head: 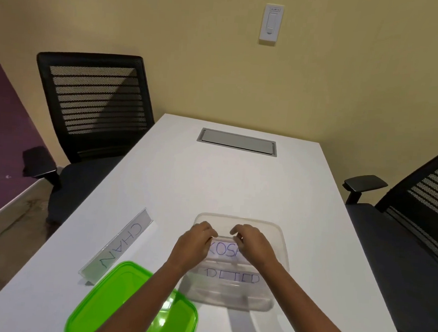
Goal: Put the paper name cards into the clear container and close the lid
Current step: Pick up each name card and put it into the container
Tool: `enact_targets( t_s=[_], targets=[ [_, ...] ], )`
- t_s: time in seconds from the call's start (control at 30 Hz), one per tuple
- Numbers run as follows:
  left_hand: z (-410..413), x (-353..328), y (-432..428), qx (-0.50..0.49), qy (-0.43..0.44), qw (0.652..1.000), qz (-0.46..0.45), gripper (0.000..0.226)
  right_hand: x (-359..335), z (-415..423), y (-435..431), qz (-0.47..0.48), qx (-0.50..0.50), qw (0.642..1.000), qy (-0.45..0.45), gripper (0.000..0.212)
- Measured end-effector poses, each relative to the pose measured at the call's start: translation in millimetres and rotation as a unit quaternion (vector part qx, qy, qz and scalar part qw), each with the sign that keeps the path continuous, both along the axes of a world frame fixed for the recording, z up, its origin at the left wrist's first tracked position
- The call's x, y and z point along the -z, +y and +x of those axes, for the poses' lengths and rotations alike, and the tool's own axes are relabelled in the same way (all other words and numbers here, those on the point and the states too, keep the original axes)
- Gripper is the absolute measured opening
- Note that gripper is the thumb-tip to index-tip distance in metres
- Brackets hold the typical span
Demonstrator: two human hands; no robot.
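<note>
A clear plastic container [273, 228] stands on the white table in front of me. Inside it, both hands hold a paper name card [225, 250] with blue letters: my left hand [195, 244] grips its left end, my right hand [253, 243] its right end. A second card [231, 278] with blue writing lies in the container nearer to me. A third card reading CHAN [116, 247], in a clear holder, lies on the table to the left. The green lid [107, 302] rests flat at the front left, partly under my left forearm.
The white table [211, 186] has a grey cable hatch [237, 142] at its far end. A black mesh chair [93, 112] stands at the far left corner and another [414, 229] along the right side. A yellow wall is behind.
</note>
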State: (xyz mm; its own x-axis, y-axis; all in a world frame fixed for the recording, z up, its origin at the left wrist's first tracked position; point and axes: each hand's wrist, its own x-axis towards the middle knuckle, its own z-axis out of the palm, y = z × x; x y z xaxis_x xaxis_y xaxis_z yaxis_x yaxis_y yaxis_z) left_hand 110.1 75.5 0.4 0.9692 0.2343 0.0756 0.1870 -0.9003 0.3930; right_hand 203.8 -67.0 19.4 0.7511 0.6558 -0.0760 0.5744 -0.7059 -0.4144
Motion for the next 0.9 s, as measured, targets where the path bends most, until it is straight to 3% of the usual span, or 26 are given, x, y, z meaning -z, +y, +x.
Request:
enact_targets(
  t_s=[0.2,0.43,0.67,0.9],
  targets=[
    [-45,-9,24,-0.106,-0.071,0.992,-0.006,0.032,-20,-46,44,0.069,-0.051,0.996,-0.016,0.028],
    [-96,-2,64,-0.254,-0.003,0.967,-0.009,0.034,-11,-96,87,0.060,-0.114,0.991,0.019,0.029],
    [-147,16,99,-0.343,0.108,0.932,0.048,0.046,24,-134,114,-0.051,-0.140,0.987,0.067,0.031],
    [-163,29,117,-0.395,0.167,0.903,-0.019,0.028,51,-149,118,-0.152,-0.150,0.973,0.091,0.037]
  ],
)
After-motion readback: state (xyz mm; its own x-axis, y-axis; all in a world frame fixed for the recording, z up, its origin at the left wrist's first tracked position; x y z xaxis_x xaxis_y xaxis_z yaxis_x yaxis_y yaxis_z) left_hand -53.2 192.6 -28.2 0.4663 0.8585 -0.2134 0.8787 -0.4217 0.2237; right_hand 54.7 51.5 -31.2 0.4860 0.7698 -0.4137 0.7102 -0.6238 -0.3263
